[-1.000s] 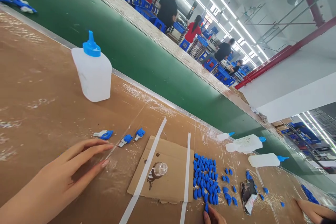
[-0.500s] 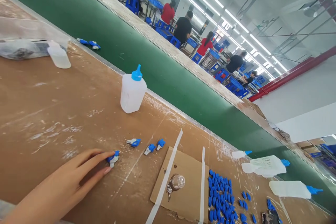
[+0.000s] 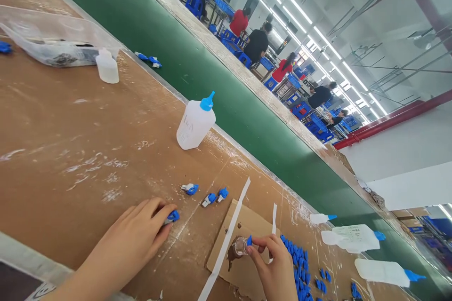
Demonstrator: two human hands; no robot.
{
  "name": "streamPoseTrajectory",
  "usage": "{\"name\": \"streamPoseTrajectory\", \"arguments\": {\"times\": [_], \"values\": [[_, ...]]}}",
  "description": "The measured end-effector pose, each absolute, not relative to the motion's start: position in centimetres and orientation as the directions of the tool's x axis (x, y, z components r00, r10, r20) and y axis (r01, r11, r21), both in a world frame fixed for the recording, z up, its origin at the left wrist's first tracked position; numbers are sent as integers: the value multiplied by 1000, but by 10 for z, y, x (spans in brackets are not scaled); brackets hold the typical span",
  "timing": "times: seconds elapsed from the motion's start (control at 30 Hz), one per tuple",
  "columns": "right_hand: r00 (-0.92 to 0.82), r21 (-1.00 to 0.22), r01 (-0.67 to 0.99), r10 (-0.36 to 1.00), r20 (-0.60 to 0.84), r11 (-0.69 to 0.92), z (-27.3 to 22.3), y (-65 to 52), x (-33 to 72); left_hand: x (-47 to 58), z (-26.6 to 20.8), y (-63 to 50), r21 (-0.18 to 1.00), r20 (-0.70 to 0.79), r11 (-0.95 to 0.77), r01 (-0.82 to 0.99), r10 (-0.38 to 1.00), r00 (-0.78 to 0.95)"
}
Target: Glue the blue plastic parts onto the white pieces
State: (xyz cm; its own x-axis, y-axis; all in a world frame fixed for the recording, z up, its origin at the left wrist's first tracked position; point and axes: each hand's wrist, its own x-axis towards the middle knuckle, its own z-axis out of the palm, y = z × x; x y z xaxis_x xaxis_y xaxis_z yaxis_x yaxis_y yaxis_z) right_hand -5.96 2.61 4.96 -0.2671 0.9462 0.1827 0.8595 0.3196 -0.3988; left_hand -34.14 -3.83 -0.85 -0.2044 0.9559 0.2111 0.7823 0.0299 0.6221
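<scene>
My left hand (image 3: 141, 233) is closed on a small blue-and-grey plastic part (image 3: 173, 217) just above the brown work surface, mostly hidden by the fingers. Between the thumb and fingertips of my right hand (image 3: 277, 263) is a small blue plastic piece (image 3: 249, 240), held against a small clear cup (image 3: 240, 246). Whether the piece reaches inside the cup I cannot tell. The cup stands on a taped cardboard sheet (image 3: 252, 221), beside a dark stain. Beyond my left hand lie several similar blue-and-grey parts (image 3: 209, 199). Many blue pieces (image 3: 300, 263) are grouped next to my right hand.
A white bottle with a blue nozzle (image 3: 195, 124) stands near the green belt (image 3: 254, 117). More bottles (image 3: 381, 270) lie at the right. A clear tray (image 3: 45, 33) and a small bottle (image 3: 107, 67) are at the upper left. Co-workers sit in the background.
My right hand has come into view and holds a blue piece at the clear cup. My left hand has closed further round its part. The camera view has shifted.
</scene>
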Motion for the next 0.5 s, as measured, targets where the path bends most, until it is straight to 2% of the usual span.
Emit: {"name": "streamPoseTrajectory", "arguments": {"times": [0.07,0.17,0.3,0.33,0.4,0.5], "values": [[-252,-391,871,954,164,297,50,27,-64,-340,-12,-41,734,181,6,679,962,-205],[-301,-393,860,946,123,325,53,29,-68,-332,-18,-45,903,85,14,429,973,-213],[-301,-404,854,945,130,328,63,29,-66,-314,-17,-51,993,-80,90,71,988,-131],[-280,-437,845,951,130,308,64,28,-64,-309,-15,-53,990,-137,134,-43,987,-84],[-229,-578,779,969,95,241,65,23,-60,-297,-10,-55,928,-229,233,-290,972,46],[-119,-844,531,993,16,78,55,5,-55,-277,0,-55,737,-244,339,-585,940,237]]}}
